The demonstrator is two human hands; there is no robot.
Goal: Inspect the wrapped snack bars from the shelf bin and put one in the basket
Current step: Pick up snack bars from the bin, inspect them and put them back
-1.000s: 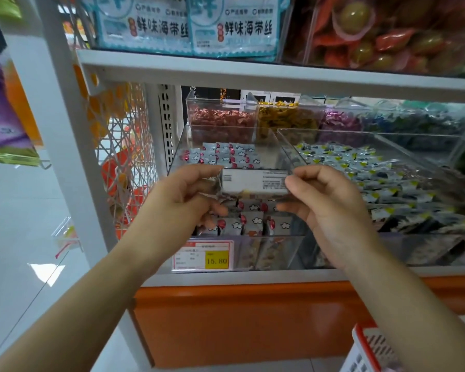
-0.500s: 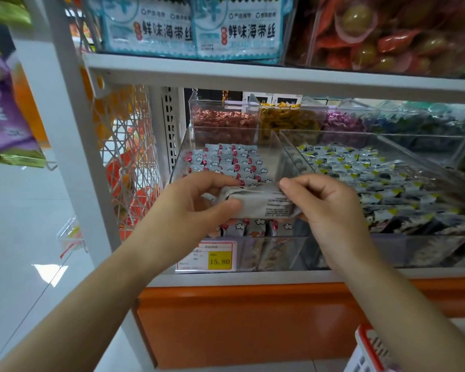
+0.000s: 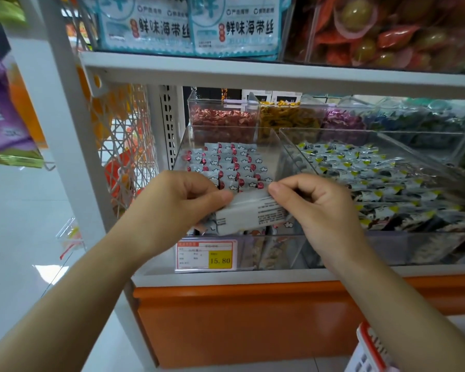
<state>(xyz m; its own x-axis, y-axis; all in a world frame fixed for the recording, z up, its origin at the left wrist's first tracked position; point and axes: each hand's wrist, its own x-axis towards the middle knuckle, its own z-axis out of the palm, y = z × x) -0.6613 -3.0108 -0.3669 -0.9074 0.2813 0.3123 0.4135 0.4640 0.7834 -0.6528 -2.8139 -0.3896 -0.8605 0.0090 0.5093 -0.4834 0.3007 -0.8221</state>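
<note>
pinching one snack bar (image 3: 250, 216) by its ends over the shelf bin (image 3: 226, 134)
basket (image 3: 368, 342) sits low, mostly out of frame, so a blind drop could miss; left hand (image 3: 180, 208) and right hand (image 3: 320, 208) grip only the wrapper ends, which may slip. the bar is silver-white, tilted, fine print up.

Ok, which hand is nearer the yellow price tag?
Left. The left hand grips the snack bar just above the price tag; the right hand pinches its other end, farther right.
</note>
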